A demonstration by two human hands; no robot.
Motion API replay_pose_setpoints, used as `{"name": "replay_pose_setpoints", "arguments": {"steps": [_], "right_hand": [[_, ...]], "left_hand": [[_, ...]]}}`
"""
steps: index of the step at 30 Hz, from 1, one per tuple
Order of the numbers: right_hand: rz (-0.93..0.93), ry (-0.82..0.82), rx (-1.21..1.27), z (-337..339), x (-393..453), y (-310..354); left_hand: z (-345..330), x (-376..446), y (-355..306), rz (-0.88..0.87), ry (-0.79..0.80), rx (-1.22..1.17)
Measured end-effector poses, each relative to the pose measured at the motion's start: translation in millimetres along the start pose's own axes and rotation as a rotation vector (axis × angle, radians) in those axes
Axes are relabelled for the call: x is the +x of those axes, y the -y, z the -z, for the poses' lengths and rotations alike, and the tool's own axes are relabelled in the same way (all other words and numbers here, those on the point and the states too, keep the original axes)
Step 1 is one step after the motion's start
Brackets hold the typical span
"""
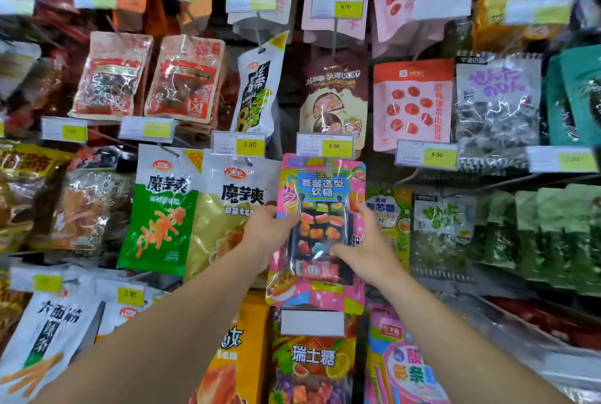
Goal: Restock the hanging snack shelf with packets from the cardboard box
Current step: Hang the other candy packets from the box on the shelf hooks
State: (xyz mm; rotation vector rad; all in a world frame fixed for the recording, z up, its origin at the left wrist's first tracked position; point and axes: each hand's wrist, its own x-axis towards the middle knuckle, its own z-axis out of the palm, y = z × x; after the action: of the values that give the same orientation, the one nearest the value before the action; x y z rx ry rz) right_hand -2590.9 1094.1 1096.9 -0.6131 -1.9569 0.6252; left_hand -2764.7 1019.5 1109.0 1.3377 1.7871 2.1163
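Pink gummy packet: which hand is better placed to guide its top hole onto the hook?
Left, probably. The left hand grips the pink gummy packet higher on its edge, nearer the top hole. The right hand lies lower across the clear window, better for steadying.

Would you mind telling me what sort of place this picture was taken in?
Most likely a shop's snack aisle. Packets hang in rows from pegs, yellow price tags sit at the peg ends, and the left hand and right hand hold a pink gummy candy packet against the display.
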Motion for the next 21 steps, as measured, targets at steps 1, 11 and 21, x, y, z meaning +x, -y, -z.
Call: {"name": "replay_pose_setpoints", "arguments": {"steps": [1,11,21], "right_hand": [[0.024,0.007,0.0,-1,1,-3],[0.089,-0.092,-0.187,-17,19,-26],[0.055,-0.109,-0.255,-31,28,-40]], "left_hand": [[0,-1,-1,-0.041,-0.015,0.103],[5,-10,29,-0.265,0.157,0.527],[4,-6,26,-0.173,0.285,0.588]]}}
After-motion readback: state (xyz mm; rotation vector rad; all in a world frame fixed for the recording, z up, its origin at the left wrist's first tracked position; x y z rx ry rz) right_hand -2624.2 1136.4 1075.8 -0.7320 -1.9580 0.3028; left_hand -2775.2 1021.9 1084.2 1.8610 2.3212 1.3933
